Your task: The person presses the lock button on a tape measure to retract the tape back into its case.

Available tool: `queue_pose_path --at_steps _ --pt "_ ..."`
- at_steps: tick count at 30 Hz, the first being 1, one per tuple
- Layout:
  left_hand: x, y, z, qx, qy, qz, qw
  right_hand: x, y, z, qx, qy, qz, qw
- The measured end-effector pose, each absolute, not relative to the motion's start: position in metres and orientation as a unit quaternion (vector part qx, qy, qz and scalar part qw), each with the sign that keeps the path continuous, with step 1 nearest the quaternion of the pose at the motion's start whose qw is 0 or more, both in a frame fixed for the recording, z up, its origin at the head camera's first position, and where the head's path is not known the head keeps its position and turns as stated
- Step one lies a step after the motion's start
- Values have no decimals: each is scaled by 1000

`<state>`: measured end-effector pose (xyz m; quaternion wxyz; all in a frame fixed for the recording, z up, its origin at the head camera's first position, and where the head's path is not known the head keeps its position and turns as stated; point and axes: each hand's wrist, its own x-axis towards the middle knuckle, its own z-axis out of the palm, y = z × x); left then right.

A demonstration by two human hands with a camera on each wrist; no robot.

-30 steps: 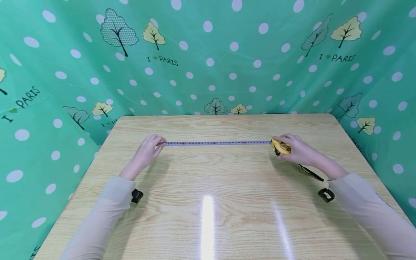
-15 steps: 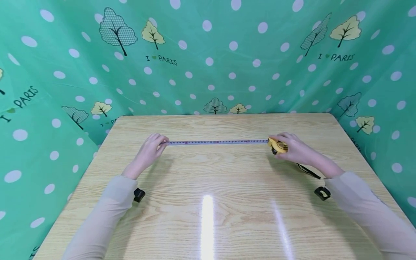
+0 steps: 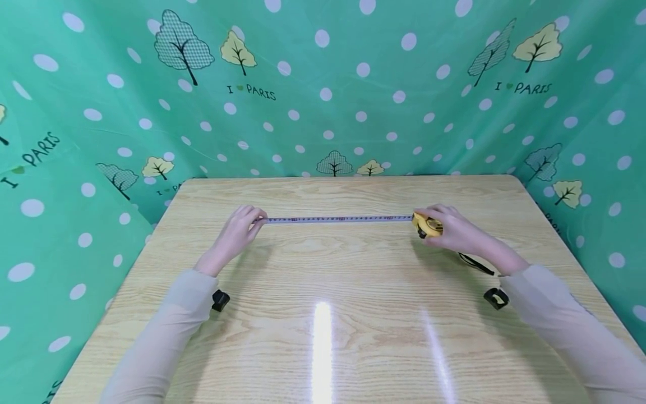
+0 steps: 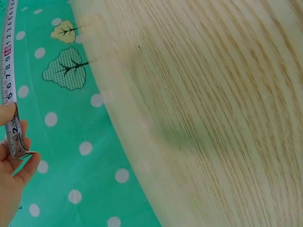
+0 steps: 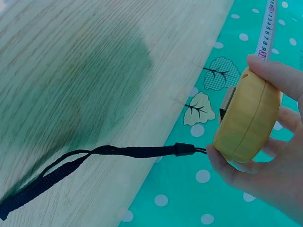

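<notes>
My right hand [image 3: 451, 229] grips the yellow case of a tape measure [image 5: 248, 118], thumb and fingers around its sides. From the case a white blade [image 3: 338, 219] with dark numbers and red marks runs straight across to my left hand [image 3: 238, 229]. There the thumb and fingers pinch the blade near its end, just by the metal end hook [image 4: 20, 153]. Both hands are raised above the table, their shadows falling below them. A black wrist strap [image 5: 128, 151] trails from the case toward the forearm.
Below the hands lies a light wood-grain table [image 3: 323, 269], with bright light reflections on its near half. Green dotted cloth [image 3: 303, 84] hangs behind and along both sides. A small black device [image 3: 220, 300] shows under the left cuff, another [image 3: 496, 298] beside the right cuff.
My hands have come slightly closer together, the left moving right and the right moving left. The stretch of blade between them is shorter, and both hands keep their hold.
</notes>
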<state>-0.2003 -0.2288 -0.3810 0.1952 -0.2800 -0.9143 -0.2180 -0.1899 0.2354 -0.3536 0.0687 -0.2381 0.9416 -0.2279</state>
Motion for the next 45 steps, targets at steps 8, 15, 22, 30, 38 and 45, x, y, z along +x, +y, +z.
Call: queue_pose_path --at_steps 8,15,22,30,38,45 --pt "-202 -223 -379 -286 -912 -220 193 -191 233 -356 -244 940 -230 59" --pt "-205 -218 -380 -288 -913 -220 186 -191 231 -354 -247 940 -229 62" --pt "-206 -216 -381 -292 -911 -223 187 -191 230 -353 -248 940 -227 66" --pt "-207 -211 -382 -303 -906 -226 190 -192 226 -355 -248 940 -228 59" --pt "-207 -207 -382 -311 -903 -229 190 -192 223 -356 -252 939 -227 55" --pt "-207 -204 -382 -313 -902 -230 188 -192 221 -355 -251 939 -228 59"
